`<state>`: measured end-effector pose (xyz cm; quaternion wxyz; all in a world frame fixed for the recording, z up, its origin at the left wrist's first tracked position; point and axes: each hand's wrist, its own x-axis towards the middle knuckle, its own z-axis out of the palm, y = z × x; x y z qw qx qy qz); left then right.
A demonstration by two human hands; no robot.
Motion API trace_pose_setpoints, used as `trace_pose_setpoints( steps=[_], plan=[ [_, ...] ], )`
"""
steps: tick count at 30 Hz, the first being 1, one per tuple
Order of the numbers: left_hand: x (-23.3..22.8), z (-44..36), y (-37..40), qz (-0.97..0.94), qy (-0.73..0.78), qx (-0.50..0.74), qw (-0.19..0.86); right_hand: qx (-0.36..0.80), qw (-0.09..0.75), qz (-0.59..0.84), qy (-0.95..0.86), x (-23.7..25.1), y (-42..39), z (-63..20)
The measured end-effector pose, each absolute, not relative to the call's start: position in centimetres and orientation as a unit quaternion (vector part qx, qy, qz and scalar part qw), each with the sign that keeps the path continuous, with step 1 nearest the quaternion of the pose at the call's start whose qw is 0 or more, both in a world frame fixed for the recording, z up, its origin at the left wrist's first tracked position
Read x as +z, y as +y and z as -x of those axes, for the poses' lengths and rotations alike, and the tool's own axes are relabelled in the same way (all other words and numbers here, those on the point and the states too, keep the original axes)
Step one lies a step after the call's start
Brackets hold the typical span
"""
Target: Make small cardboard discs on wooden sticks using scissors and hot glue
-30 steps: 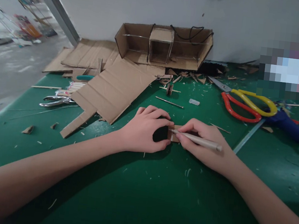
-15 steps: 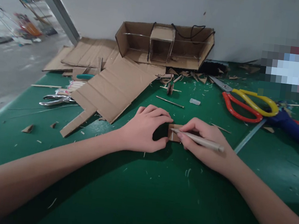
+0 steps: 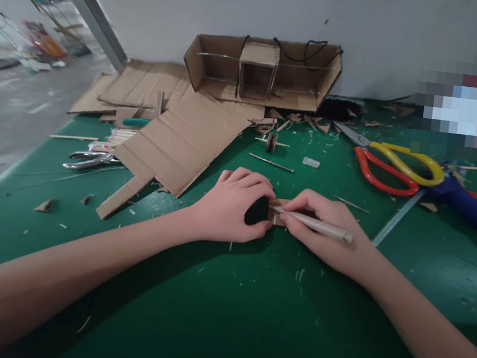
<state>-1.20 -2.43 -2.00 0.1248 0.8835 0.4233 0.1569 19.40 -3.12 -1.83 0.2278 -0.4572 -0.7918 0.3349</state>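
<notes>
A small rectangular piece of cardboard (image 3: 279, 220) lies on the green table between my hands, with a pale line across it. My left hand (image 3: 237, 207) grips its left end, forefinger at the far corner and thumb at the near one, the palm arched over a dark gap. In my right hand (image 3: 323, 223) is a light-coloured pen (image 3: 323, 226), pinched like a writing tool. The pen's tip touches or hovers just over the cardboard piece; I cannot tell which. My right fingers cover the piece's right end.
An open cardboard box (image 3: 220, 68) with black cord stands against the wall. Cardboard sheets (image 3: 187, 138) and pliers (image 3: 94, 159) lie left. Red-and-yellow scissors (image 3: 388, 173) and a blue-handled tool (image 3: 468, 205) are at right. A thin rod (image 3: 270, 162) and clear cap (image 3: 311, 162) lie beyond my hands.
My right hand and the pen have shifted slightly left along the cardboard piece. My left hand has stayed almost still.
</notes>
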Motion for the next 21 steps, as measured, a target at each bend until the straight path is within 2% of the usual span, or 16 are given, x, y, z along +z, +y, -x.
trace_pose_setpoints(
  steps=[21],
  plan=[
    [-2.08, 1.19, -2.49, -0.883, 0.426, 0.154, 0.123, 0.331, 0.227, 0.485, -0.777, -1.84, -2.97, -19.60]
  ],
)
